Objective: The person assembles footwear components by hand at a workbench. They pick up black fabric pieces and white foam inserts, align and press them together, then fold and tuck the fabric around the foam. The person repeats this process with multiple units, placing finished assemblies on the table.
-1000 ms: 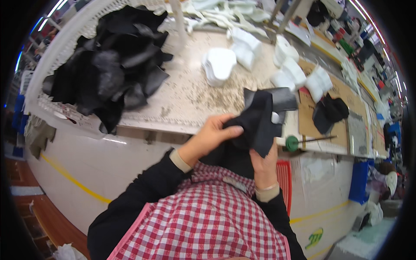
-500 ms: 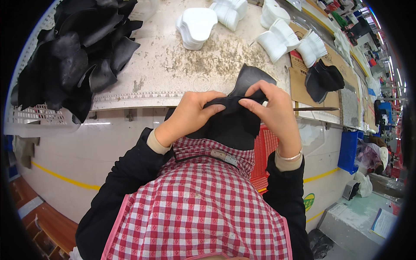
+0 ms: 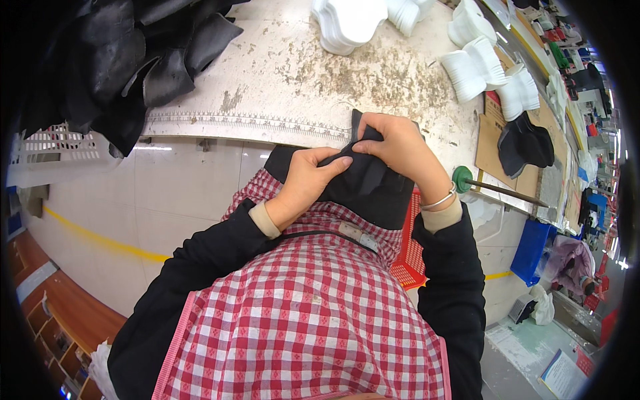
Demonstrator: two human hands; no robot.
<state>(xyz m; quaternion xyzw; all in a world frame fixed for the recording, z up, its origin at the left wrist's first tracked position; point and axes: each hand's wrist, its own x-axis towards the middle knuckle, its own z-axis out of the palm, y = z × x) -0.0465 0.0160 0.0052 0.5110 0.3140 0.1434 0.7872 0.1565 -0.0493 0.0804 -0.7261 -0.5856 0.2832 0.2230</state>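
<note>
A black leather-like piece [image 3: 373,195] hangs over my lap at the table's front edge, its upper part folded. My left hand [image 3: 305,181] pinches the fold between thumb and fingers. Close beside it, my right hand [image 3: 402,148] grips the same piece with thumb and bent fingers, near the upright corner. The fingertips of both hands almost meet along the fold. Part of the piece is hidden behind the right hand.
Black pieces [image 3: 110,57] heap over a white basket [image 3: 67,155] at left. White stacked pads [image 3: 353,23] stand on the worn table [image 3: 280,80]. A black stack [image 3: 527,143] lies on cardboard at right, near a green-ended rod [image 3: 462,179]. A red basket [image 3: 408,261] is below.
The view has shifted, so the table things sit higher and the rod's green end shows. My right hand has moved inward and turned the piece's upper flap, which now stands narrow.
</note>
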